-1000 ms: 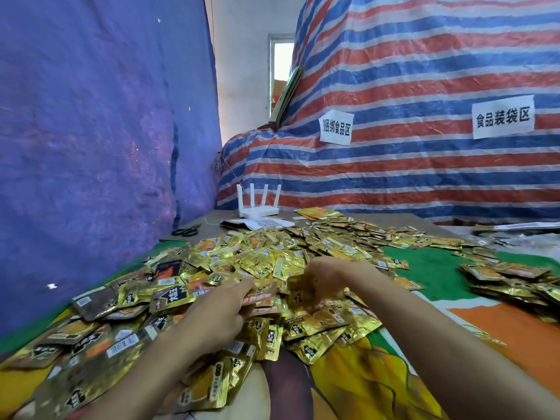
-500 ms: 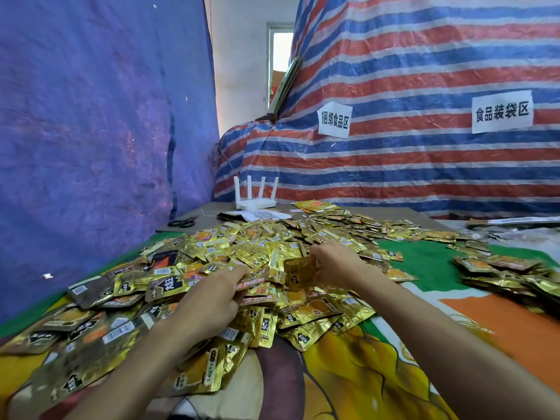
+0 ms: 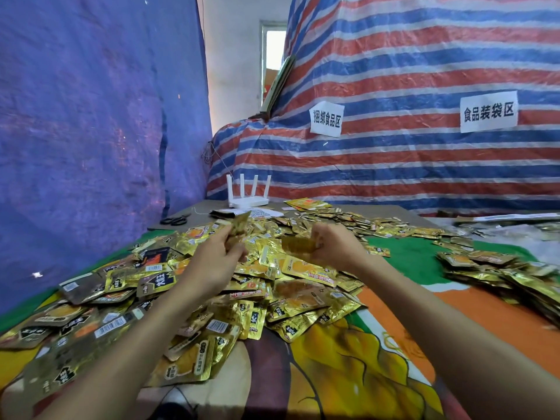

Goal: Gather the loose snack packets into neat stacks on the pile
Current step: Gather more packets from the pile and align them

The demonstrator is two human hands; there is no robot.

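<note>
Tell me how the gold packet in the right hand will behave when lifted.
Probably light: the right hand holds the gold packet by one edge. Likely fairly stiff, since it juts out without drooping. Its glossy foil may slip.
</note>
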